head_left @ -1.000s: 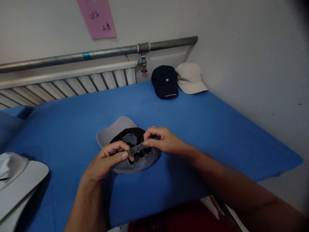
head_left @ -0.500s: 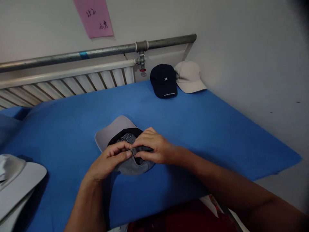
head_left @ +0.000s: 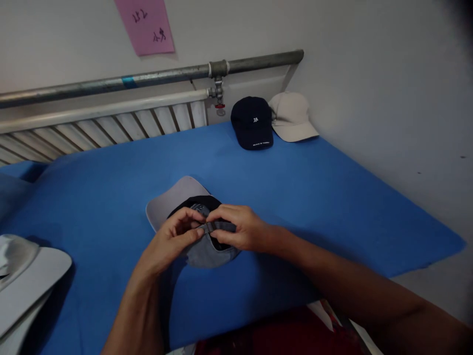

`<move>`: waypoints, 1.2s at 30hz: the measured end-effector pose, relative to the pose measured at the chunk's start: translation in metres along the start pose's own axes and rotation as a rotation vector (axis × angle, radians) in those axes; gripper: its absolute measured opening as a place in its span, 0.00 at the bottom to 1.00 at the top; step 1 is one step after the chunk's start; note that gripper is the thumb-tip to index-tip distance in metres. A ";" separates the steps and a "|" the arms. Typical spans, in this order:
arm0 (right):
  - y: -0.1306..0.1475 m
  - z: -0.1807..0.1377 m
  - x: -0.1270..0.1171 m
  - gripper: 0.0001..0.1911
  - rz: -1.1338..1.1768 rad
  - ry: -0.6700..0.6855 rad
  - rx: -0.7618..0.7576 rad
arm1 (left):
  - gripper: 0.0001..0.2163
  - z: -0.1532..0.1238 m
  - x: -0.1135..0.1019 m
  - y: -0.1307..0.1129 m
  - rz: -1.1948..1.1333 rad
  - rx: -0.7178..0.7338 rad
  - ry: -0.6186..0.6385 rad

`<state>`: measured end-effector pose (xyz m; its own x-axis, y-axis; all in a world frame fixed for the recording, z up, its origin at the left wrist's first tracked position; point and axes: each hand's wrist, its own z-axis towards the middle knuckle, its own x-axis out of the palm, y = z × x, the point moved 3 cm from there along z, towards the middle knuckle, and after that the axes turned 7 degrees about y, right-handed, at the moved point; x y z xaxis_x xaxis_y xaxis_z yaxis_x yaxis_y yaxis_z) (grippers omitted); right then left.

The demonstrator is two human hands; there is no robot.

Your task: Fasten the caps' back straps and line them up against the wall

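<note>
A grey baseball cap (head_left: 210, 257) lies upside down on the blue-covered table, its pale brim (head_left: 173, 195) pointing to the far left. Its dark inner band shows between my hands. At the near side, my left hand (head_left: 177, 235) pinches the cap's edge beside the buckle of the back strap (head_left: 223, 226). From the other side my right hand (head_left: 242, 227) grips the strap close to the same buckle, thumb below and fingers above. Fingertips of both hands nearly meet there. Part of the cap's inside is hidden by the fingers.
A navy cap (head_left: 252, 123) and a beige cap (head_left: 291, 117) sit at the back right by the wall. White caps (head_left: 40, 271) are stacked at the left edge. Behind the blue table cover (head_left: 314, 197) run a radiator (head_left: 144, 123) and a metal pipe (head_left: 173, 76).
My left fingers have curled more and lifted slightly at the strap. My right hand has dropped a little, its fingers closer to the buckle. The cap has hardly moved.
</note>
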<state>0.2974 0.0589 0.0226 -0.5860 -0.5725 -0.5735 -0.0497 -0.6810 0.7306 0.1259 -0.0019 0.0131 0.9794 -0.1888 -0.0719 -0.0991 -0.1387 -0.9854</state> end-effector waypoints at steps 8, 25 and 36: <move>0.000 0.001 0.003 0.10 -0.036 -0.005 0.075 | 0.02 0.001 0.007 -0.015 0.536 0.367 -0.106; 0.002 0.000 -0.001 0.09 -0.057 -0.066 0.057 | 0.05 -0.001 0.004 -0.007 0.480 0.141 -0.157; -0.003 0.001 -0.002 0.08 0.010 -0.029 0.108 | 0.06 0.000 0.001 -0.010 0.509 0.203 -0.145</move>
<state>0.2983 0.0627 0.0216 -0.6103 -0.5643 -0.5560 -0.1300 -0.6209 0.7730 0.1279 -0.0008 0.0232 0.8323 -0.0458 -0.5525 -0.5437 0.1271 -0.8296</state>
